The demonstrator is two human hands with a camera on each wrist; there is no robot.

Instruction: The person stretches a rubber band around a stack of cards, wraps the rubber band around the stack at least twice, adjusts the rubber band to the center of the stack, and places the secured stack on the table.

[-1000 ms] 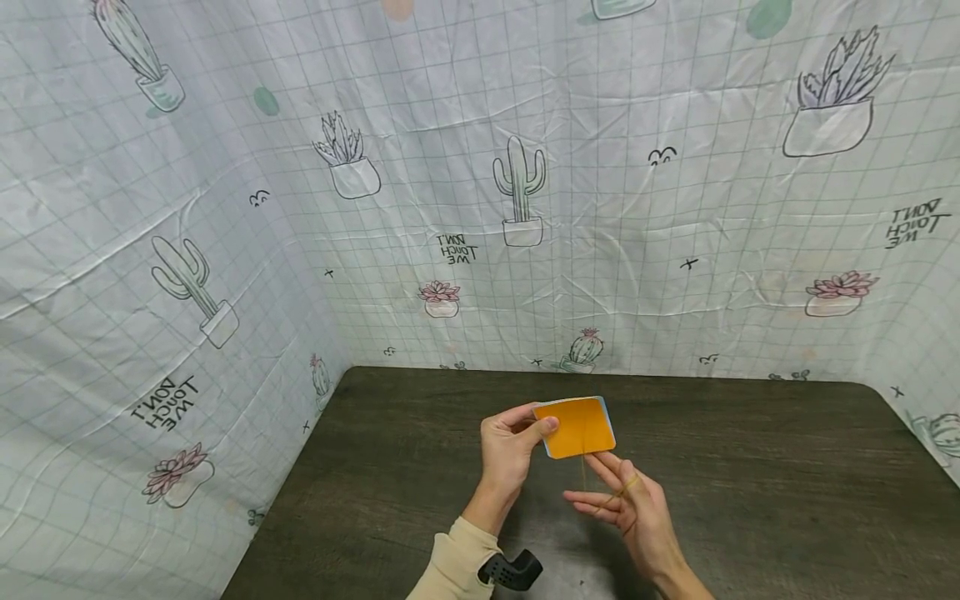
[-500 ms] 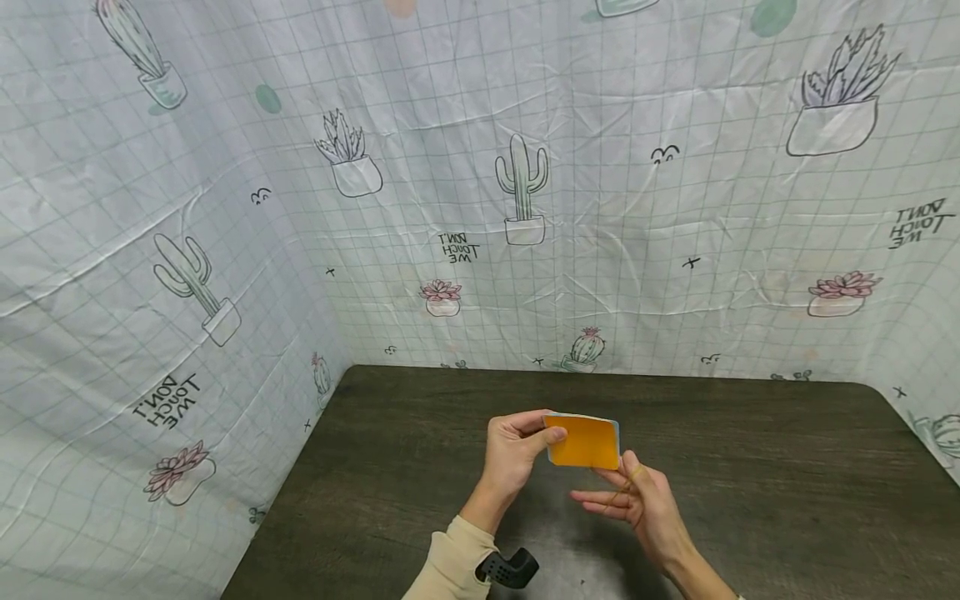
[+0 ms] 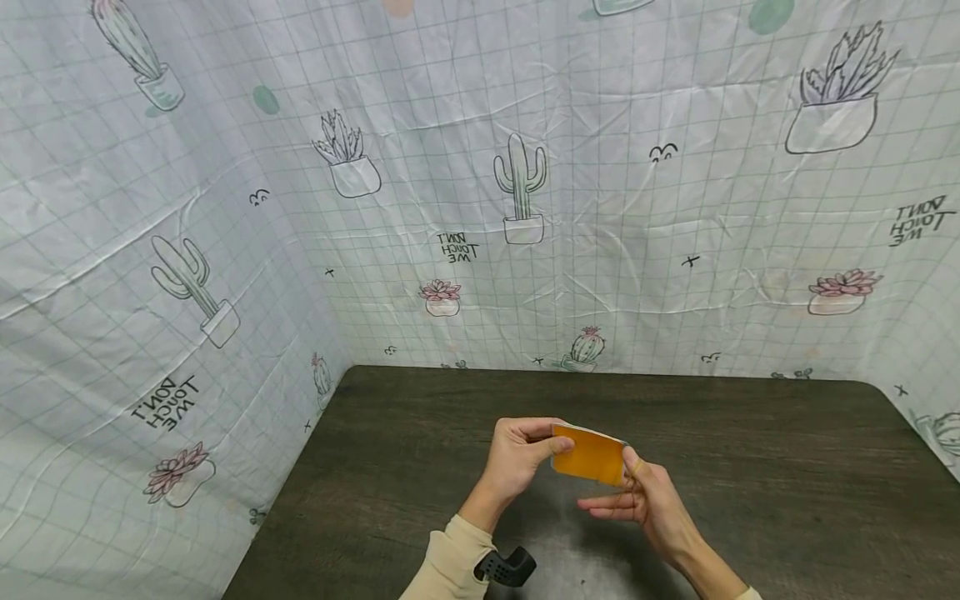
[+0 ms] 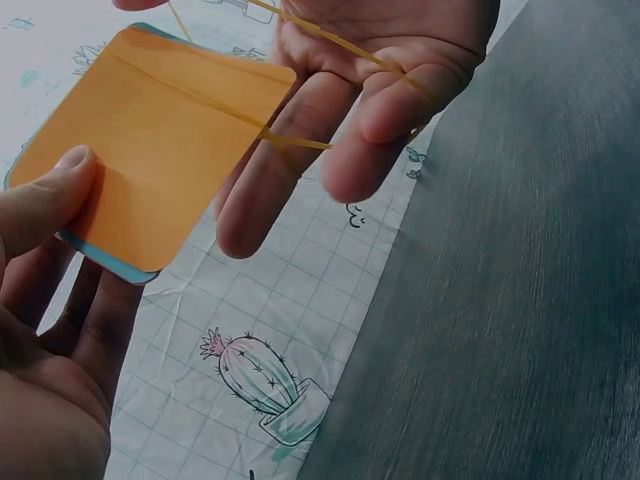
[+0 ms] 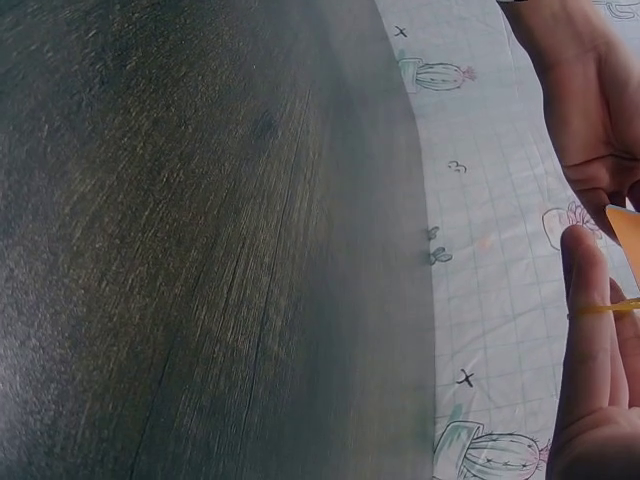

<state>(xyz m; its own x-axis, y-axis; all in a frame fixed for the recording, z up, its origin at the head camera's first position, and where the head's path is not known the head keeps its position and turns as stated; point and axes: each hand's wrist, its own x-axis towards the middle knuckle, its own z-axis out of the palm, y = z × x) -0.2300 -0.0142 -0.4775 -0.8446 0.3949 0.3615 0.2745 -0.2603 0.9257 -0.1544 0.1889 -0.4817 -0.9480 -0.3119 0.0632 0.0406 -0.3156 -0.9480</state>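
in the air, the left hand (image 3: 519, 460) pinches a square orange paper card (image 3: 594, 458). the right hand (image 3: 656, 502), fingers spread, stretches a thin yellow rubber band (image 4: 345, 43) across it. stretching seems the step; next needs a still card.

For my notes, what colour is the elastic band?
Yellow; the band shows best in the left wrist view.

The cream-sleeved left forearm (image 3: 453, 558) reaches in from the near side, its bare left hand (image 3: 517, 458) pointing right in a thumb-and-finger pinch. The right forearm (image 3: 708, 567) slants from near right, its bare right hand (image 3: 656, 500) spread, lower fingers (image 3: 609, 503) extended left.
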